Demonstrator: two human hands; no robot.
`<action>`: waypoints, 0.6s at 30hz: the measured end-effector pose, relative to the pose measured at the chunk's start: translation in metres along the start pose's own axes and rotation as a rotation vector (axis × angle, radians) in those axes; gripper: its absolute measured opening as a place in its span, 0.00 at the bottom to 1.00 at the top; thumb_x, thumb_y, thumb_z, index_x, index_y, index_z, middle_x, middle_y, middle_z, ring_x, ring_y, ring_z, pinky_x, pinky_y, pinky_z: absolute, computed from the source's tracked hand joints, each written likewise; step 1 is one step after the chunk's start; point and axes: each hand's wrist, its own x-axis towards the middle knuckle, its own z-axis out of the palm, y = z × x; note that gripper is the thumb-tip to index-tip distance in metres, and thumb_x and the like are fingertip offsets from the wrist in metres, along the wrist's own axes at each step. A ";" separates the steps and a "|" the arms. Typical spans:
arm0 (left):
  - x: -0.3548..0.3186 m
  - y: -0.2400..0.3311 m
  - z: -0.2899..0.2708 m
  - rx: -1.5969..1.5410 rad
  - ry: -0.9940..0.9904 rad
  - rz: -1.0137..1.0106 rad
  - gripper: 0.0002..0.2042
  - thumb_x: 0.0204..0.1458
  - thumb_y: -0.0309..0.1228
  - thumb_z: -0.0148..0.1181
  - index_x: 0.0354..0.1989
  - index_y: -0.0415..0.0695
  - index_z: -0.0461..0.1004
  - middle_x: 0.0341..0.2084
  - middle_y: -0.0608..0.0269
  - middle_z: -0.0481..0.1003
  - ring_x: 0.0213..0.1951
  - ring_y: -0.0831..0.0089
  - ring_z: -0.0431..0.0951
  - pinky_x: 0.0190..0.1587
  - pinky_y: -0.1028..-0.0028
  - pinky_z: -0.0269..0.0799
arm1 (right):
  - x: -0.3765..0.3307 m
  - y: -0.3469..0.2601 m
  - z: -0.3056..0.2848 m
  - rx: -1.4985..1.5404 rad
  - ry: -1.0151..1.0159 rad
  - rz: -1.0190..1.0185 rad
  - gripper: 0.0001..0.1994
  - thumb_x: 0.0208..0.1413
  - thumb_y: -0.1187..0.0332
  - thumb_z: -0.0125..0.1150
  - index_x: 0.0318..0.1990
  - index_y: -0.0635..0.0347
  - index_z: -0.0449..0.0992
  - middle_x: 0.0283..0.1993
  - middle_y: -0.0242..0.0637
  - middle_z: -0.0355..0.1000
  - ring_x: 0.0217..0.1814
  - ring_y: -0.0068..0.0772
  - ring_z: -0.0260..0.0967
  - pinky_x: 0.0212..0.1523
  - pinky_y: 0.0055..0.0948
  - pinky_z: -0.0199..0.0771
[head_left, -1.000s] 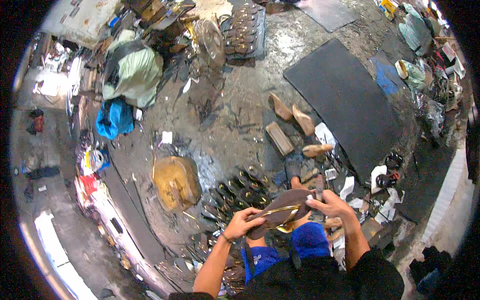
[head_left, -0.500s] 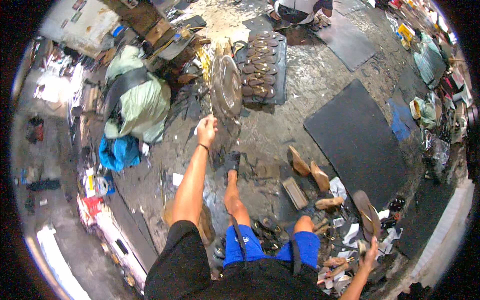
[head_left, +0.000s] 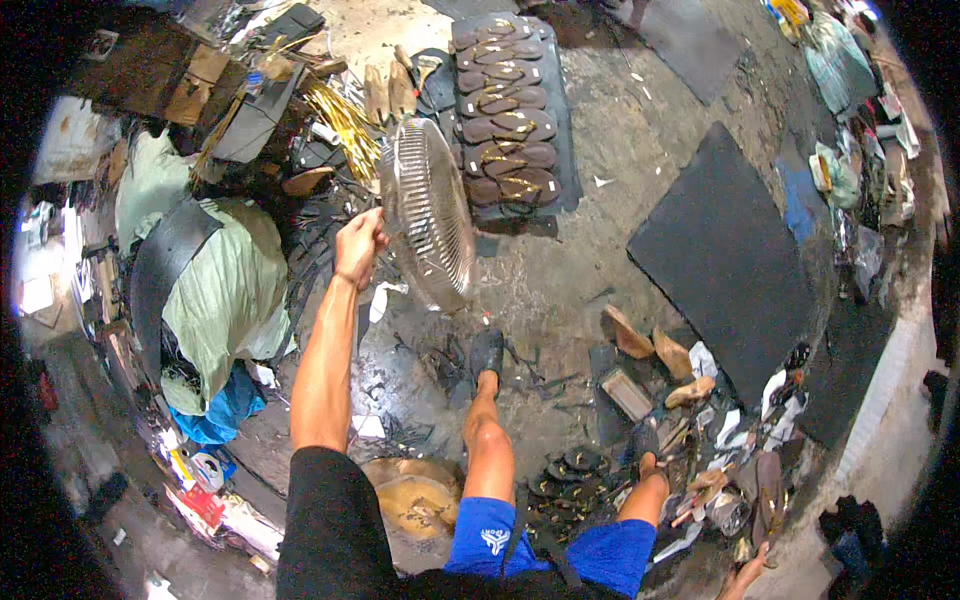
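Crowding the fan [head_left: 428,215] and left hand [head_left: 358,245]: sandal tray [head_left: 505,110], green bundle [head_left: 225,290].

Light: bright on the floor [head_left: 600,290] in front of me, dim at my sides | Glare: shiny spots on the fan guard [head_left: 428,225] | Edges: round black rim, lines bend | Blur: corners soft, middle sharp

1 round wire fan [head_left: 428,215] beside the raised left hand [head_left: 358,245]; beyond it, 8 dark sandal soles [head_left: 505,130] in 2 columns on 1 mat [head_left: 565,130]; 1 large black sheet [head_left: 725,260] far right; 3 tan shoe lasts [head_left: 660,355] near the low right hand [head_left: 750,572].
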 end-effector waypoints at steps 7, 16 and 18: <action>-0.086 0.075 -0.069 0.407 -0.187 0.052 0.11 0.60 0.37 0.63 0.36 0.41 0.81 0.22 0.77 0.71 0.25 0.87 0.66 0.28 0.82 0.62 | -0.020 -0.041 0.012 -0.048 -0.068 -0.037 0.25 0.62 0.49 0.59 0.55 0.62 0.72 0.53 0.38 0.73 0.51 0.35 0.71 0.55 0.36 0.71; -0.075 -0.006 -0.089 0.802 -0.458 0.134 0.15 0.52 0.40 0.70 0.26 0.39 0.78 0.21 0.69 0.76 0.25 0.83 0.70 0.29 0.76 0.66 | -0.006 -0.041 0.107 -0.055 -0.400 -0.151 0.22 0.65 0.54 0.58 0.55 0.65 0.72 0.53 0.36 0.72 0.54 0.32 0.71 0.54 0.36 0.72; -0.090 -0.027 -0.099 0.842 -0.463 0.115 0.15 0.52 0.39 0.70 0.27 0.39 0.78 0.20 0.70 0.75 0.25 0.83 0.70 0.30 0.76 0.67 | -0.017 -0.045 0.107 -0.067 -0.362 -0.170 0.22 0.65 0.54 0.58 0.56 0.64 0.72 0.53 0.37 0.73 0.53 0.33 0.71 0.54 0.35 0.72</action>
